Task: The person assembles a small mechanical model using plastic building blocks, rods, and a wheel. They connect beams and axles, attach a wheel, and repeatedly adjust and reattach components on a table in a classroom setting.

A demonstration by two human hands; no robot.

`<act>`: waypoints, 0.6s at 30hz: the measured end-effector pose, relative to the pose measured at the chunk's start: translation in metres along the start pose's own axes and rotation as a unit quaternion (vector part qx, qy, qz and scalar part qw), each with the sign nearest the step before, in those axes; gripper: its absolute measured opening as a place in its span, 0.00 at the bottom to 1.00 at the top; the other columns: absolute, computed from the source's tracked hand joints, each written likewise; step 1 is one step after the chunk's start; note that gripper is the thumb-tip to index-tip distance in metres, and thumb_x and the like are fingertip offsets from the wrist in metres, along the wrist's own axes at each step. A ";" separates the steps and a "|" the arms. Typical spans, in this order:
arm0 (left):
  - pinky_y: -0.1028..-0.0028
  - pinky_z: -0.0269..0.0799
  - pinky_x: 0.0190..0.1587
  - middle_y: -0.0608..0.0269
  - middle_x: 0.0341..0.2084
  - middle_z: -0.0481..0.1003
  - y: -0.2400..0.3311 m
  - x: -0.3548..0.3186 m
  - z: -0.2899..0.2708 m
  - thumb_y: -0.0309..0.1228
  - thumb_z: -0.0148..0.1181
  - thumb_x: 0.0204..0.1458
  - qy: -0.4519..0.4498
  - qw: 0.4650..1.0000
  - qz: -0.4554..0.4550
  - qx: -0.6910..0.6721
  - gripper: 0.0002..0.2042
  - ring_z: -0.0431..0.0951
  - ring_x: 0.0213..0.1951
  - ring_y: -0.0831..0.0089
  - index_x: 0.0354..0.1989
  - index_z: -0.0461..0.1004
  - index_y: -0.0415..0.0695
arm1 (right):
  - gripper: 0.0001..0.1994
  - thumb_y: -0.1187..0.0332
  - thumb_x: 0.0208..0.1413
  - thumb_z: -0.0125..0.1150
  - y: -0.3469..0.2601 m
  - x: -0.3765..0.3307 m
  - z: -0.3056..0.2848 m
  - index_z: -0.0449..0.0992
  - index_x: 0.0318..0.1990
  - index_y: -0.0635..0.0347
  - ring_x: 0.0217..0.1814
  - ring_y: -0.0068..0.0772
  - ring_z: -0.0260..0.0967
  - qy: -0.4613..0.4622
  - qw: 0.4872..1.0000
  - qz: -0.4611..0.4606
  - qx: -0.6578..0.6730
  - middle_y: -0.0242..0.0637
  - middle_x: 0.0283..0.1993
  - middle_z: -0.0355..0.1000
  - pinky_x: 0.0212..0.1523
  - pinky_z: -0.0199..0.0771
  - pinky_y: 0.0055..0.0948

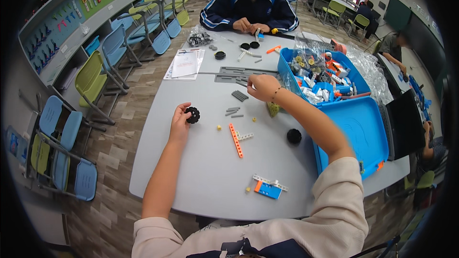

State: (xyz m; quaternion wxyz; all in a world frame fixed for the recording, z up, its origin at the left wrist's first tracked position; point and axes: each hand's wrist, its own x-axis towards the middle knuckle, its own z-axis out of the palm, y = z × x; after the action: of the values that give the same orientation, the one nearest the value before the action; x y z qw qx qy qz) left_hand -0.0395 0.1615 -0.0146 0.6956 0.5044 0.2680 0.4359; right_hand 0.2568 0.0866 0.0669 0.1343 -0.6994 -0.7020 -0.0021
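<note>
My left hand holds a small black toothed wheel just above the grey table. My right hand is stretched forward, fingers curled over several short grey rods; whether it grips one I cannot tell. Beside it stands a blue bin full of mixed building parts. Between my arms lie an orange beam, a grey toothed strip, a second black wheel and a small blue and grey assembly.
A blue lid lies at the right with a dark laptop beyond it. Across the table a person in a dark jacket handles small parts. Papers lie at far left. Blue and green chairs stand to the left.
</note>
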 end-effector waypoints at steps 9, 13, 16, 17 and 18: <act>0.66 0.78 0.38 0.60 0.40 0.71 0.024 -0.094 0.074 0.37 0.54 0.57 -0.176 0.951 -0.116 -0.228 0.19 0.77 0.35 0.68 0.54 0.61 0.45 | 0.06 0.68 0.56 0.45 -0.069 -0.159 -0.055 0.66 0.34 0.60 0.24 0.51 0.67 -0.016 0.978 -0.066 0.197 0.46 0.21 0.67 0.28 0.65 0.44; 0.72 0.78 0.36 0.58 0.41 0.69 0.025 -0.139 0.118 0.41 0.53 0.58 -0.285 0.877 -0.163 -0.350 0.21 0.76 0.35 0.70 0.54 0.60 0.44 | 0.05 0.69 0.56 0.48 -0.089 -0.208 -0.078 0.66 0.31 0.60 0.19 0.48 0.65 -0.025 0.957 -0.070 0.280 0.43 0.18 0.65 0.23 0.63 0.40; 0.77 0.76 0.36 0.59 0.43 0.65 0.021 -0.166 0.140 0.45 0.52 0.58 -0.309 0.839 -0.184 -0.408 0.23 0.74 0.34 0.72 0.55 0.58 0.44 | 0.04 0.70 0.55 0.50 -0.098 -0.233 -0.087 0.66 0.29 0.59 0.18 0.45 0.64 -0.021 0.939 -0.110 0.326 0.41 0.16 0.63 0.21 0.62 0.37; 0.77 0.76 0.36 0.59 0.43 0.64 0.019 -0.172 0.145 0.44 0.52 0.58 -0.314 0.833 -0.188 -0.416 0.22 0.74 0.34 0.72 0.55 0.58 0.45 | 0.05 0.70 0.55 0.50 -0.100 -0.238 -0.087 0.66 0.29 0.59 0.17 0.45 0.64 -0.024 0.932 -0.120 0.342 0.40 0.16 0.63 0.20 0.62 0.37; 0.78 0.76 0.35 0.59 0.43 0.64 0.017 -0.177 0.149 0.43 0.52 0.58 -0.318 0.819 -0.192 -0.437 0.22 0.74 0.34 0.73 0.55 0.57 0.45 | 0.05 0.72 0.53 0.51 -0.102 -0.240 -0.084 0.65 0.27 0.58 0.16 0.42 0.63 0.004 0.926 -0.136 0.353 0.38 0.15 0.62 0.18 0.60 0.36</act>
State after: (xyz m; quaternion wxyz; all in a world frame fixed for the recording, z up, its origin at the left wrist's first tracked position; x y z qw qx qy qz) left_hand -0.0085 -0.0618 0.0416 0.9592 0.1965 -0.0954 0.1798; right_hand 0.1688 -0.1675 0.1209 0.3737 -0.5042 -0.7452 0.2253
